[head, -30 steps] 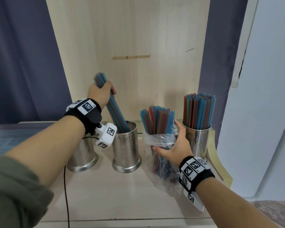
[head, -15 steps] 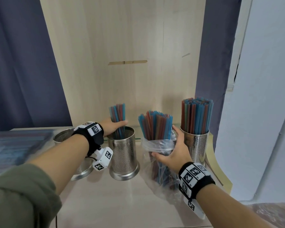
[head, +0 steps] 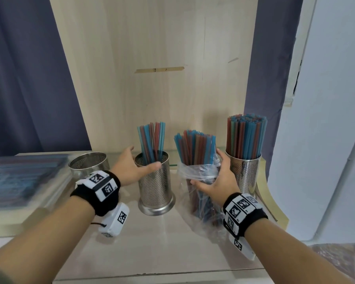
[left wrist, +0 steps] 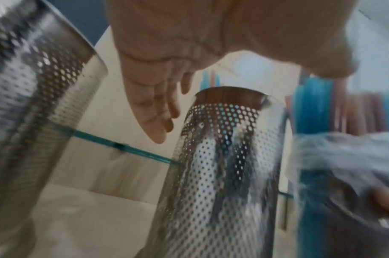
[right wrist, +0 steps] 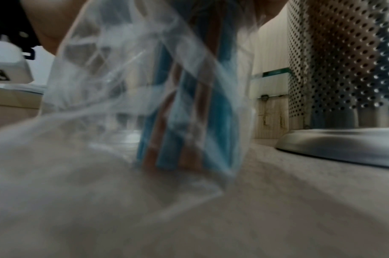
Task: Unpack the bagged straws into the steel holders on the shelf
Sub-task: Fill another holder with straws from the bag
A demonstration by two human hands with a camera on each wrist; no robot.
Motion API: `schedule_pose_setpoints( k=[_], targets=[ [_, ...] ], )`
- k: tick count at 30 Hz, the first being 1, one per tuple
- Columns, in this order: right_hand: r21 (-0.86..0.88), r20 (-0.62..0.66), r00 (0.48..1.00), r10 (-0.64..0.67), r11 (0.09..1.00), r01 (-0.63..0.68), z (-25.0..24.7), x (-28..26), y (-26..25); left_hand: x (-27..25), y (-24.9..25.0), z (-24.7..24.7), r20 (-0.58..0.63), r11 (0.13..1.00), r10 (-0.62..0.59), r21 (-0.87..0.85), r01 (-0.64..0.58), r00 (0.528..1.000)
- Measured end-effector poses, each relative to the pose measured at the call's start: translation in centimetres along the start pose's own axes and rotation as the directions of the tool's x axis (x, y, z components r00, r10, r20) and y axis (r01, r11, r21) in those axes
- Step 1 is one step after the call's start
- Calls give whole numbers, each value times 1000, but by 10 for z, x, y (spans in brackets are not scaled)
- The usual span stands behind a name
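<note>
Three perforated steel holders stand on the shelf. The middle holder (head: 155, 187) (left wrist: 222, 171) contains a small bunch of blue and red straws (head: 152, 140). My left hand (head: 131, 167) (left wrist: 158, 97) hovers beside its rim with fingers spread, holding nothing. The right holder (head: 244, 173) (right wrist: 343, 69) is packed with straws. The left holder (head: 88, 165) (left wrist: 34, 87) looks empty. Between the middle and right holders a clear plastic bag of straws (head: 197, 171) (right wrist: 178, 104) stands upright, and my right hand (head: 215, 181) grips it around the middle.
The wooden back panel (head: 152, 78) closes the shelf behind the holders. A blurred blue flat stack (head: 19, 177) lies at the left. A yellowish board (head: 273, 201) leans at the right behind the full holder. A white wall (head: 326, 119) stands to the right.
My left hand lowered a bunch of straws into the middle holder, let go of them and spread its fingers beside the rim. The right hand kept its grip on the bag.
</note>
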State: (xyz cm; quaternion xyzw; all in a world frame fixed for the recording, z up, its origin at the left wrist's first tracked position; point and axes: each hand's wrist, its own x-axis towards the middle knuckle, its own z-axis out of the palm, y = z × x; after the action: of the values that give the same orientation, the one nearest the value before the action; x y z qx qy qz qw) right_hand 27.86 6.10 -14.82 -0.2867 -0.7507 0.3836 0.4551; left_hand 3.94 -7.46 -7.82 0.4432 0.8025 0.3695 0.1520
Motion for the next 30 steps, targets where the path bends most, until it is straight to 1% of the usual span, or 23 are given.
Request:
schedule_pose_setpoints(
  k=[1, 2, 5, 7, 8, 9, 11, 12, 13, 14, 15, 16, 17, 18, 19, 21, 22, 24, 26, 28, 30],
  targets=[
    [-1, -1, 1000, 5, 1000, -5, 0, 0, 0, -6, -6, 4, -27, 999, -20, 31, 21, 999],
    [-8, 3, 1000, 8, 1000, -8, 0, -1, -2, -9, -9, 9, -60, 999, -46, 17, 47, 997],
    [-67, 8, 1000, 10, 998, -9, 1, -1, -6, -19, -12, 26, -142, 994, -51, -104, 36, 989],
    [-194, -12, 1000, -21, 981, 18, 0, -2, -9, -22, -9, 33, -163, 988, -25, -156, -1, 986],
    [-239, -18, 999, -26, 971, 21, 0, -4, -11, -27, -6, 36, -184, 988, -7, -150, -21, 983],
    [-236, -19, 1000, -10, 972, 5, -1, -7, -14, -31, -4, 39, -235, 991, 39, -119, -68, 971],
    [-148, -29, 999, 28, 988, -32, 0, -14, -22, -47, 4, 48, -325, 973, 204, -32, -227, 923],
    [-112, -39, 999, 38, 993, -42, 1, -20, -27, -59, 12, 53, -314, 952, 286, -19, -307, 905],
    [-89, -56, 997, 46, 995, -51, 3, -25, -30, -68, 19, 59, -269, 928, 347, -36, -370, 898],
    [-69, -71, 997, 44, 996, -49, 7, -31, -35, -76, 24, 65, -182, 916, 373, -82, -392, 910],
    [-52, -82, 996, 40, 998, -44, 10, -37, -41, -79, 27, 71, -95, 912, 373, -142, -384, 923],
    [-28, -84, 996, 37, 999, -39, 14, -42, -45, -79, 30, 75, -41, 914, 351, -201, -352, 936],
    [2, -72, 997, 34, 999, -34, 18, -47, -50, -77, 29, 79, -18, 912, 330, -253, -323, 944],
    [40, -44, 998, 33, 999, -31, 21, -51, -54, -77, 30, 79, -8, 902, 323, -299, -311, 946],
    [80, -7, 1000, 28, 996, -27, 24, -54, -55, -75, 28, 80, -11, 884, 347, -331, -331, 938],
    [184, 112, 994, 8, 982, -29, 28, -60, -55, -81, 27, 77, -26, 865, 373, -351, -358, 927],
    [225, 190, 982, 1, 973, -44, 29, -62, -52, -85, 28, 73, -48, 857, 377, -361, -368, 925],
    [236, 319, 948, 1, 968, -80, 32, -64, -48, -91, 24, 68, -80, 811, 403, -431, -396, 912],
    [265, 383, 924, 9, 957, -119, 35, -65, -50, -94, 19, 62, -85, 771, 418, -492, -403, 904],
    [317, 417, 909, -11, 939, -134, 36, -62, -56, -96, 14, 59, -82, 780, 397, -496, -383, 914],
    [298, 476, 878, -51, 949, -106, 34, -60, -66, -101, 10, 55, -123, 800, 345, -480, -360, 931]
  ],
)
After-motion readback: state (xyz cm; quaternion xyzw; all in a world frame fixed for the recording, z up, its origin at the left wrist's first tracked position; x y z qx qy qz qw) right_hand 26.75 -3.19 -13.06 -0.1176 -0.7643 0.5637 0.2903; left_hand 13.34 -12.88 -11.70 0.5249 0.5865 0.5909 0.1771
